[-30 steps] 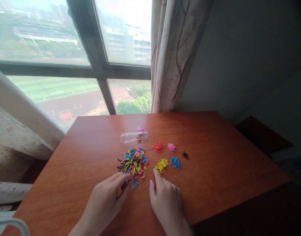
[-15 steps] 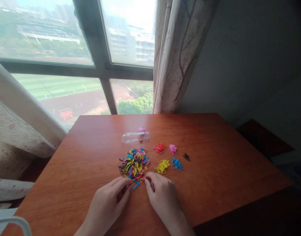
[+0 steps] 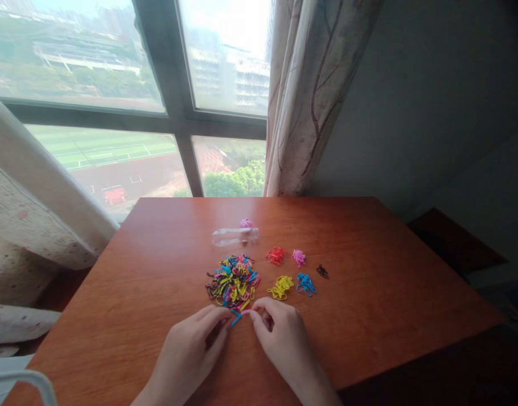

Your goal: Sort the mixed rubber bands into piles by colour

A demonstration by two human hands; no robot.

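Head view, looking down past a bare left hand [image 3: 194, 338] and right hand [image 3: 284, 334] onto a reddish-brown wooden table [image 3: 368, 316]. Can see a mixed heap [image 3: 233, 280] of small coloured loops, seemingly elastic, just beyond both hands. On the left, thumb and fingers curled toward each other at the near edge of the heap; cannot tell whether closed on anything, with tips partly hidden. On the right, thumb and forefinger brought together, apparently pinching one end of a pink loop [image 3: 246, 312], just beside some short blue pieces [image 3: 235, 320]. To the right of the heap, set apart from one another: a yellow pile [image 3: 280, 287], a blue pile [image 3: 305, 285], a red pile [image 3: 276, 256], a pink pile [image 3: 299, 257] and, farthest right, some black loops [image 3: 322, 272]. Beyond the heap, a clear plastic pouch [image 3: 228, 237] near a pink object [image 3: 246, 223], too small to make out. Judging by the pinch, at the step of drawing the pink loop out from the heap. For the next move, best to grip lightly, lift clear of the blue pieces and avoid dragging neighbouring loops along.
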